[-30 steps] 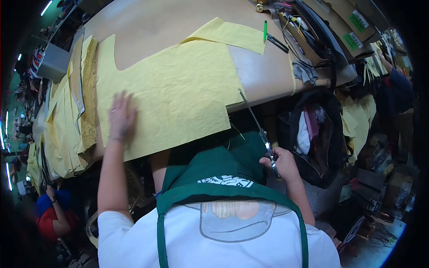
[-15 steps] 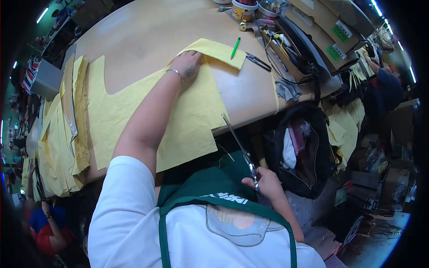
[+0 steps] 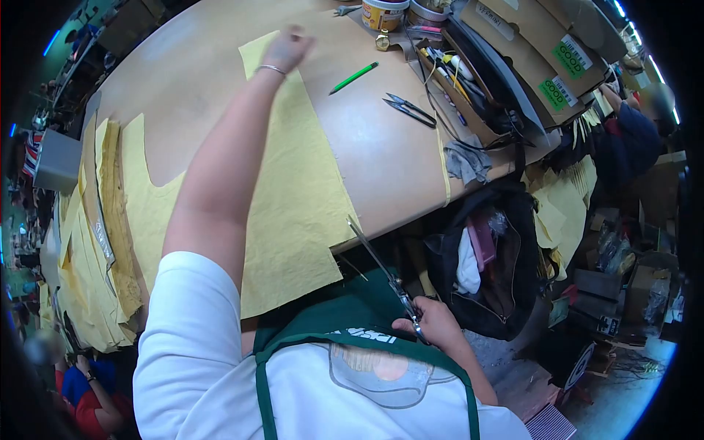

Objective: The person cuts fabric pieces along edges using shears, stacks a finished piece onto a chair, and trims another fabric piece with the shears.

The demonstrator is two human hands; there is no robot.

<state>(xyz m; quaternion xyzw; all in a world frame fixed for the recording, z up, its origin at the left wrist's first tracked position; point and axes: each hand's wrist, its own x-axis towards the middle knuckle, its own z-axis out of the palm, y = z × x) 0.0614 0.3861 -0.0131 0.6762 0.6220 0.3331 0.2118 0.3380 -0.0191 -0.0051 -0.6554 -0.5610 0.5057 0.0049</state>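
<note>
My right hand [image 3: 438,323] is closed round the handles of a pair of long metal scissors [image 3: 390,277] at the table's front edge. Their tip points up and left, beside the edge of a yellow fabric piece [image 3: 293,198]. That fabric lies spread flat and hangs a little over the near edge. At the far end of the fabric, my left hand [image 3: 288,51] is smeared by motion, so its grip is unclear. To the right of the fabric lie a green pencil [image 3: 353,78] and black-handled thread snips [image 3: 411,110].
Stacked yellow fabric pieces [image 3: 92,242] lie at the table's left. Tubs [image 3: 383,13], a box of pens [image 3: 458,88] and cardboard boxes [image 3: 539,51] crowd the back right. An open black bag [image 3: 488,257] hangs below the right edge. Other people are at both sides.
My left hand has moved up and away. The fabric's far end, earlier folded over to the right under the pencil, now lies straight back. The pencil rests on the bare table.
</note>
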